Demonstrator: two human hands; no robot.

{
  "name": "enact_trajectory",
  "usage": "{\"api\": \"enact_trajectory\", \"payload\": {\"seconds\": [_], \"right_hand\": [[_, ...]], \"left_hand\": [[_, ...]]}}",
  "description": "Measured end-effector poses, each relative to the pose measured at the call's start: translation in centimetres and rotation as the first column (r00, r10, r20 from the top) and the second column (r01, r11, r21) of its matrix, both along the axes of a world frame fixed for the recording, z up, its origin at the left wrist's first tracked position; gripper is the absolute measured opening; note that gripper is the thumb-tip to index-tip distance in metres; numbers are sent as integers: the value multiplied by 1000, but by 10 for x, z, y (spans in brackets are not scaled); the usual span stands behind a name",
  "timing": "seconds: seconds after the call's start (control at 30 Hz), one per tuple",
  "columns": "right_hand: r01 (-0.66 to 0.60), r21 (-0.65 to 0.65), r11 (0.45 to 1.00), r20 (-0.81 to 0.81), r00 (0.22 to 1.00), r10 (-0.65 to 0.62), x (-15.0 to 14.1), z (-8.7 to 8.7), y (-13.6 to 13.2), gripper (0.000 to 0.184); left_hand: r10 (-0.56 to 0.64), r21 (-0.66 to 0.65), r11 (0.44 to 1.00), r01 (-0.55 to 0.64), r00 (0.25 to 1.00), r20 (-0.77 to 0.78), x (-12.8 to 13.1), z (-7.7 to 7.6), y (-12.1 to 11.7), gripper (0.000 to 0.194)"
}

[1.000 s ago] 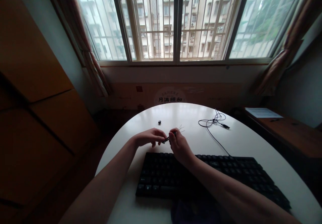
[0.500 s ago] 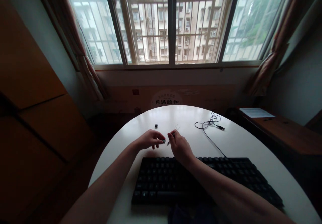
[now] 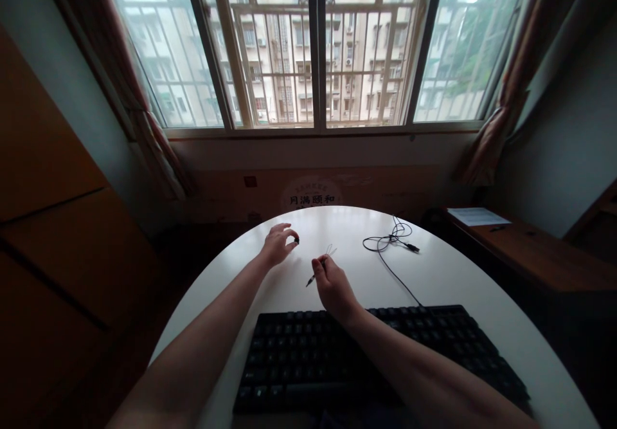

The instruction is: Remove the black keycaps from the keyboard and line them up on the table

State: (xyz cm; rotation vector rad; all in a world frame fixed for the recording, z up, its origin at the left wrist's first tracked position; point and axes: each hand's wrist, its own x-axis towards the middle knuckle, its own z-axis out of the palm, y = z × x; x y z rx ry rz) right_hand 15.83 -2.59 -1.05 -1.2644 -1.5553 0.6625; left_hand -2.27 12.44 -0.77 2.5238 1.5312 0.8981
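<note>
My left hand (image 3: 279, 245) is over the far left part of the white round table (image 3: 270, 287). Its thumb and fingers close around a small black keycap (image 3: 296, 241); whether a second small piece is in the fingers is hidden. My right hand (image 3: 332, 282) is closed around a slim keycap puller (image 3: 311, 280). Thin wire loops stick up past its fist, and the dark pointed end slants down to the left. Below both hands lies a black keyboard (image 3: 284, 352), partly covered by my right forearm.
A black cable (image 3: 385, 244) runs from the keyboard and lies coiled on the right, ending in a USB plug (image 3: 412, 248). Right of the table stands a brown wooden surface (image 3: 544, 255) with a white paper sheet (image 3: 479, 216). A barred window is ahead.
My left hand has moved away from the right hand, out to the far left, where the loose keycap lay. My right hand still grips the puller, now tilted more sideways. The view has shifted slightly.
</note>
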Motion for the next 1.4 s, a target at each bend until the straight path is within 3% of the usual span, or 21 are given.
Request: {"api": "enact_trajectory", "payload": {"seconds": [0.13, 0.23, 0.8, 1.4], "right_hand": [[-7, -18, 1000, -5, 1000, 7, 0, 1, 0, 29], [-15, -33, 999, 4, 1000, 15, 0, 2, 0, 30], [-33, -27, 999, 6, 999, 33, -1, 1, 0, 32], [-49, -26, 998, -14, 999, 48, 0, 0, 0, 33]], "left_hand": [[13, -20, 1000, -14, 999, -51, -1, -18, 8, 14], [47, -22, 998, -50, 992, -115, -6, -23, 10, 16], [49, -80, 995, -62, 987, -153, -9, -27, 17, 26], [48, -121, 991, -64, 990, -133, -12, -28, 20, 24]]}}
